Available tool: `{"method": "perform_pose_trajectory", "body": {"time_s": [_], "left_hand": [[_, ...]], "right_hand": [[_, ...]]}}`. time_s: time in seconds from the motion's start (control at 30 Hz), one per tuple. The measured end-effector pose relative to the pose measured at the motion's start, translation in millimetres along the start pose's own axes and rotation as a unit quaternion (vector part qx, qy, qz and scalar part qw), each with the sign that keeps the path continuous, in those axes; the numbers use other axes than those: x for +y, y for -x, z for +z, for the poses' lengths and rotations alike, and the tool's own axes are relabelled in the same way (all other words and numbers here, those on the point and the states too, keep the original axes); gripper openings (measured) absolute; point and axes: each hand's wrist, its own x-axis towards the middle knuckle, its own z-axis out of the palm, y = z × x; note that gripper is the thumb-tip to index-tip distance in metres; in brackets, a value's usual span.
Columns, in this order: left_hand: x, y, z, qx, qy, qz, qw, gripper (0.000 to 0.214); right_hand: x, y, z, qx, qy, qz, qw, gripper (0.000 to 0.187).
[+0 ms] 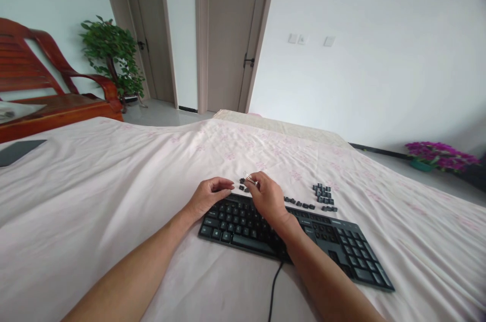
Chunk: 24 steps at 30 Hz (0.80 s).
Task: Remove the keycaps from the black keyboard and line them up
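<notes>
A black keyboard lies slightly askew on the patterned sheet, with keycaps gone from its top row and navigation blocks. My left hand is at its upper left corner, thumb and fingers apart with nothing between them. My right hand is above the upper part of the keyboard and pinches a wire keycap puller, its thin wires pointing up and left. Just beyond the keyboard's back edge, a few loose keycaps lie between my hands. The right hand and forearm hide part of the keys.
More loose keycaps form a row behind the keyboard and a cluster to the right. A black cable runs toward me. A dark flat object lies at far left. Beyond are a wooden chair and potted plants.
</notes>
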Motion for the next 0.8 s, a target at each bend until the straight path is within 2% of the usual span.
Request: {"method": "perform_pose_trajectory", "body": {"time_s": [0.17,0.27,0.47,0.8], "left_hand": [[0.7,0.0,-0.1,0.012,-0.050,-0.002,0.999,0.029],[1.9,0.0,0.3,0.012,-0.068,0.001,0.998,0.027],[2.9,0.4,0.6,0.006,-0.079,-0.001,0.997,0.026],[3.4,0.5,0.9,0.002,-0.082,-0.008,0.997,0.026]], "right_hand": [[33.2,-19.0,-28.5,-0.059,0.051,0.067,0.995,0.012],[58.2,-30.2,-35.3,-0.120,0.066,0.109,0.985,0.010],[89.9,-49.2,-26.4,-0.224,0.051,0.146,0.962,0.011],[107.4,-59.2,-4.2,-0.291,-0.047,0.153,0.943,0.011]]}}
